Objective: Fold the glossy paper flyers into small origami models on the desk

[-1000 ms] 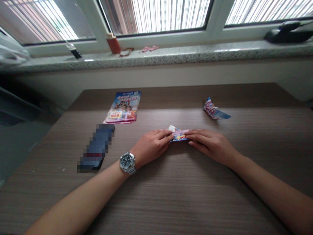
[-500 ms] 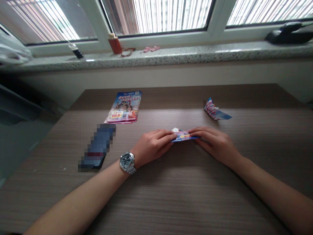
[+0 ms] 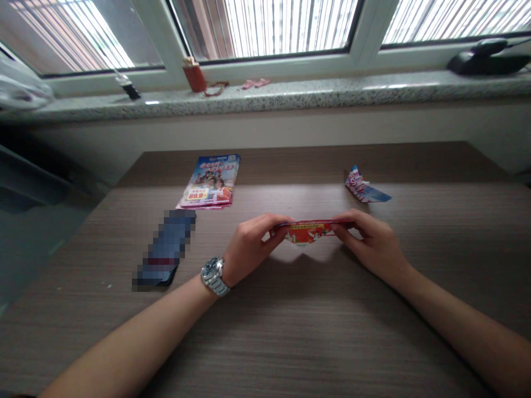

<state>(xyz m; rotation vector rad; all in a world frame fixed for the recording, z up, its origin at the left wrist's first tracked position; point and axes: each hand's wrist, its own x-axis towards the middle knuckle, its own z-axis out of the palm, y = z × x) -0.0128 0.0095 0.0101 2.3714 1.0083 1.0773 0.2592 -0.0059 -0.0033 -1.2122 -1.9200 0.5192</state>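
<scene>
A folded paper flyer (image 3: 307,232), red and yellow on the side facing me, is held just above the tabletop. My left hand (image 3: 259,241) pinches its left end between thumb and fingers. At the right end my right hand (image 3: 367,239) grips it the same way, thumb in front. The flyer's lower edge tapers to a pale point in the middle, and its shadow falls on the wood below. Beyond my right hand lies a folded paper piece (image 3: 364,188) with a blue wing-like end.
On the brown table (image 3: 282,331), a stack of printed flyers (image 3: 211,182) lies at the back left. Nearer is a pixelated dark phone-like object (image 3: 166,251). The granite sill (image 3: 323,94) carries a red lighter-like case (image 3: 194,76), small pink items (image 3: 256,83) and a black device (image 3: 489,58).
The flyer has been lifted off the table and turned over, from its blue printed side to its red and yellow one. Both hands have shifted from pressing flat to pinching its ends.
</scene>
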